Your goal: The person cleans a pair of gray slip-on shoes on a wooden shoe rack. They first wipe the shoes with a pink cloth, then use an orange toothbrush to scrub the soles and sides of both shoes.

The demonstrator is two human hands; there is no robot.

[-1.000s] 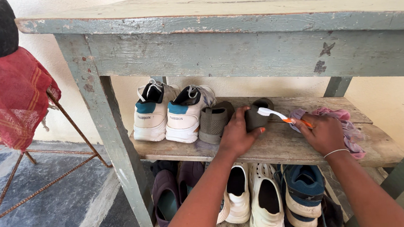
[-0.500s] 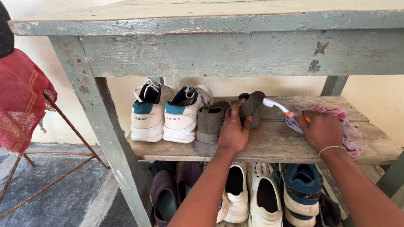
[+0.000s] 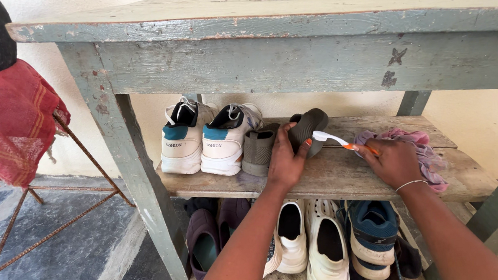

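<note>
Left hand (image 3: 285, 161) grips grey shoe (image 3: 308, 128); right hand (image 3: 394, 161) clasps toothbrush (image 3: 344, 142), bristles touching shoe.

The desk (image 3: 290, 65) is rough wood with chipped, worn green paint, its shelf (image 3: 346, 177) bare weathered plank, while the grey shoe (image 3: 307, 130) looks matt and rubbery, the toothbrush (image 3: 336, 140) smooth plastic, and the pink rag (image 3: 424, 150) crumpled cloth.
</note>
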